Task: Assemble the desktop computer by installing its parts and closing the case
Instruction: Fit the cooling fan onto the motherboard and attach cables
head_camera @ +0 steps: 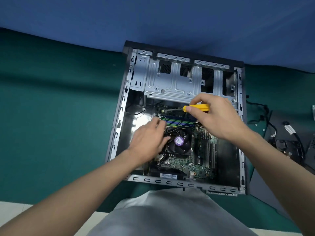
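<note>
Open grey metal computer case (pixel 119 126) on green tabletop (pixel 59 108): right hand (pixel 219 116) grips yellow-handled screwdriver (pixel 199 107) above green motherboard (pixel 179 163); blurred left hand (pixel 150 138), fingers apparently loose, rests beside black cooler fan (pixel 179 142).

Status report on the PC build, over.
Right hand grips yellow screwdriver, tip at far edge of motherboard. Left hand lies at the CPU fan. Case open. Black cables cross the fan's far side.

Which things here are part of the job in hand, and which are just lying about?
In use: case, motherboard, fan, screwdriver in right hand, left hand by the fan.
Lying about: loose cables and a black part on the right, green cloth.
</note>
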Motion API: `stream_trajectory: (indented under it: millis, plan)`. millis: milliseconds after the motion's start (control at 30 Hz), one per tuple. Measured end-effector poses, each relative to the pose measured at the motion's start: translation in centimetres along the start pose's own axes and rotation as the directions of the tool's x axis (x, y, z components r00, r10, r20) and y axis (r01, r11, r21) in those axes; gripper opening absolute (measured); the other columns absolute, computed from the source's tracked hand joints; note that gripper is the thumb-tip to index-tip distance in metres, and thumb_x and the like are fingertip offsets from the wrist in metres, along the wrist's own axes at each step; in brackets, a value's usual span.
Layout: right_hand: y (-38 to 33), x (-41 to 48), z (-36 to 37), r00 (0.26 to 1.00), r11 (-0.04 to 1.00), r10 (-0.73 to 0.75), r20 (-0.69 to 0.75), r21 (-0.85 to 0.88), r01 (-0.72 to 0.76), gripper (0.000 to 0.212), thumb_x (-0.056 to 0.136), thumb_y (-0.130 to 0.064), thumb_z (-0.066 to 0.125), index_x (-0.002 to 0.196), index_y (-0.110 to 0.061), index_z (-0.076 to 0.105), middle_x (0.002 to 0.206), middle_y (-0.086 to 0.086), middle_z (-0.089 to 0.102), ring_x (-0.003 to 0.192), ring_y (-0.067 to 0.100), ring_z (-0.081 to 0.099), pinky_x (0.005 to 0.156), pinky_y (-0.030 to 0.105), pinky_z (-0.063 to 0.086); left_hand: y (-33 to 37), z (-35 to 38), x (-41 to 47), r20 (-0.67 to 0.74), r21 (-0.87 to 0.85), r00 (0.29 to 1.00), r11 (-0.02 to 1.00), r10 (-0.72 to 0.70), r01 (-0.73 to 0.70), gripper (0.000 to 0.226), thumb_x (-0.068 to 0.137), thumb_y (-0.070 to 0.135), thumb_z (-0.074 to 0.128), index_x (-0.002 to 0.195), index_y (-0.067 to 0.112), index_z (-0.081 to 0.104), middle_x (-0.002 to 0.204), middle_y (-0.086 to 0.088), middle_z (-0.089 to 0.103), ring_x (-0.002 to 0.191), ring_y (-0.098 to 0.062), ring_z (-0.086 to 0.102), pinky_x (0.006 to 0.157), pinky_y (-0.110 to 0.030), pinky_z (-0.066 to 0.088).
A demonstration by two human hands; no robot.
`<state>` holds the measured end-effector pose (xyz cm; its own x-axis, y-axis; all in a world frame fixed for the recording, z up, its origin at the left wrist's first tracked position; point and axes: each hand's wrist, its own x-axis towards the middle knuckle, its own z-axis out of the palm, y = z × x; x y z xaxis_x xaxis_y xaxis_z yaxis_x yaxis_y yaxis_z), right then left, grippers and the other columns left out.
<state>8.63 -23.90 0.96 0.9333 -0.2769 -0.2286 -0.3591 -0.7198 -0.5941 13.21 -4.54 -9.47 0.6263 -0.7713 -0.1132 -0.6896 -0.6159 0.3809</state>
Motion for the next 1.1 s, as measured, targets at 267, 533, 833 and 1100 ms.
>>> stream_trajectory:
  millis: [267, 533, 833, 1100]
  plan:
    - [1.0, -2.1, -1.4, 0.997, 0.996, 0.052, -0.064, 0.07, -0.047, 0.014, 0.087, -0.043, 0.063, 0.087, -0.028, 0.064, 0.066, -0.005, 0.063, 0.068, 0.02, 0.056, 0.067, 0.028, 0.037, 0.6, -2.7, 0.4, 0.271, -0.094, 0.957, 0.987, -0.103, 0.132, 0.019, 0.098, 0.025, 0.051, 0.084, 0.014, 0.059, 0.076, -0.005, 0.063, 0.068, -0.02, 0.061, 0.064, -0.031, 0.05]
    - [1.6, -3.2, -5.7, 0.962, 0.995, 0.026, -0.271, 0.102, 0.002, 0.018, 0.087, -0.039, 0.066, 0.087, -0.021, 0.067, 0.073, -0.006, 0.065, 0.074, 0.026, 0.061, 0.075, 0.037, 0.047, 10.6, -4.0, 4.0, 0.403, -0.562, 0.912, 0.807, 0.08, 0.178, 0.03, 0.095, 0.024, 0.059, 0.07, 0.006, 0.056, 0.073, -0.003, 0.071, 0.054, -0.007, 0.066, 0.06, -0.027, 0.055]
    - [3.9, -4.8, -5.3, 0.971, 0.996, 0.072, -0.228, 0.062, -0.059, 0.016, 0.087, -0.042, 0.064, 0.087, -0.026, 0.064, 0.073, -0.007, 0.059, 0.083, 0.03, 0.053, 0.071, 0.031, 0.037, 14.3, 1.2, 4.2, 0.595, -0.42, 0.773, 0.905, 0.22, 0.066, 0.029, 0.097, 0.028, 0.054, 0.098, 0.003, 0.069, 0.1, -0.012, 0.069, 0.096, -0.025, 0.059, 0.095, -0.034, 0.042]
    - [4.2, -3.9, -3.2, 0.992, 0.999, 0.021, -0.127, 0.042, -0.016, 0.014, 0.088, -0.038, 0.064, 0.082, -0.027, 0.061, 0.065, -0.014, 0.054, 0.067, 0.015, 0.047, 0.067, 0.026, 0.032, 7.6, 0.2, 2.4, 0.198, 0.028, 0.839, 0.853, 0.507, -0.522, 0.036, 0.098, 0.033, 0.049, 0.123, 0.009, 0.056, 0.126, -0.008, 0.057, 0.116, -0.026, 0.053, 0.095, -0.039, 0.046]
